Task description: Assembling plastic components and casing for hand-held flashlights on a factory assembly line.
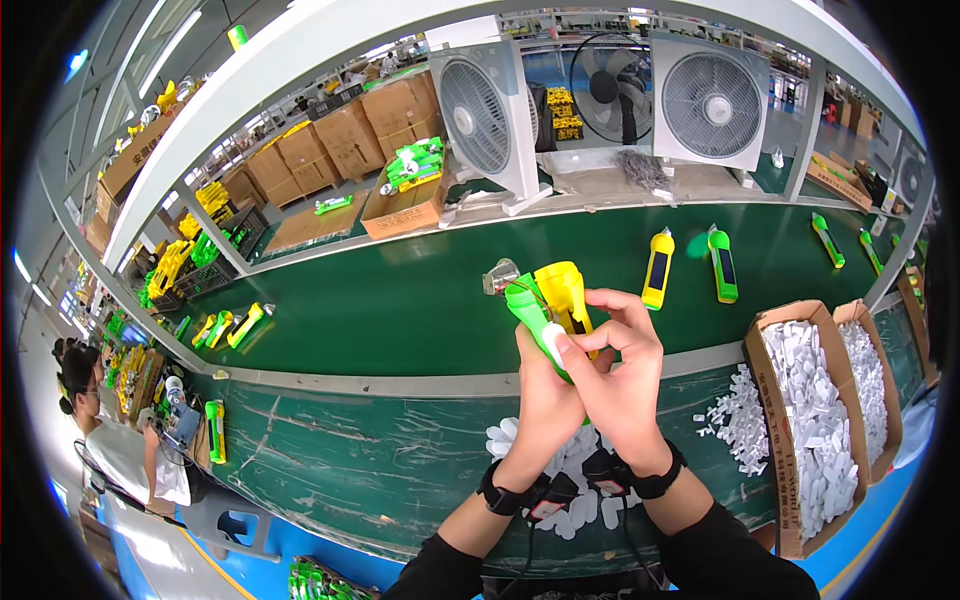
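An opened flashlight housing is up over the near edge of the belt, its green half shell point(528, 308) beside its yellow half shell point(562, 285). A thin wire runs between the halves, and a clear, shiny lamp head point(501, 277) sticks out at the upper left. My left hand point(545, 395) is closed around the green half from below. My right hand point(625, 365) has its fingers on the yellow half, while its thumb presses near a white oval piece point(553, 336) on the green half. Below my wrists lies a pile of white oval pieces point(575, 500).
A green conveyor belt point(400, 320) crosses ahead, carrying a yellow flashlight point(657, 268), a green flashlight point(722, 265) and several others. Cardboard boxes of white pieces point(815, 430) stand at right beside loose small white parts point(738, 420). A person point(125, 450) sits at far left.
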Tool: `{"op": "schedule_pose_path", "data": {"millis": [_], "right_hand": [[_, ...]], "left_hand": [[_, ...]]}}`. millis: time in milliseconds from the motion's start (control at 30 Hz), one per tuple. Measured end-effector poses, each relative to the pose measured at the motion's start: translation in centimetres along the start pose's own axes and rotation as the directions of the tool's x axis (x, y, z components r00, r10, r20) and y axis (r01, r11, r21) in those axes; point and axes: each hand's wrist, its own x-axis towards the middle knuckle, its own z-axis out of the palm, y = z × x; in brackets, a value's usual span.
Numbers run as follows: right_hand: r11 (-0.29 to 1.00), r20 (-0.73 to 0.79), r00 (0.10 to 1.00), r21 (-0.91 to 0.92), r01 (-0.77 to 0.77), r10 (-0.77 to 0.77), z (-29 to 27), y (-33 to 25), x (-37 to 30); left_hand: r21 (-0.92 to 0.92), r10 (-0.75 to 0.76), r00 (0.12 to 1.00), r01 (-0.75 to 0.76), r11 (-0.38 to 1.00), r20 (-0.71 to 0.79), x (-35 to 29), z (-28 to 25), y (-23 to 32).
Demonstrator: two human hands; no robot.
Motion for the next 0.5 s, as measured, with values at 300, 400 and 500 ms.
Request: {"op": "schedule_pose_path", "data": {"millis": [300,400,500], "right_hand": [[0.988,0.184,0.98,0.149,0.045,-0.073,-2.2,-0.3,1.2],[0.993,0.255,0.964,0.107,0.045,-0.071,-2.4,-0.5,1.0],[0.981,0.348,0.937,0.175,-0.082,0.017,-2.3,-1.0,0.3]], "left_hand": [[-0.154,-0.141,0.986,0.126,0.98,-0.09,0.7,-1.5,2.4],[-0.123,-0.12,0.988,0.108,0.987,-0.094,0.7,-2.4,1.7],[-0.494,-0.258,0.956,0.158,0.855,-0.141,1.0,-2.1,3.0]]}}
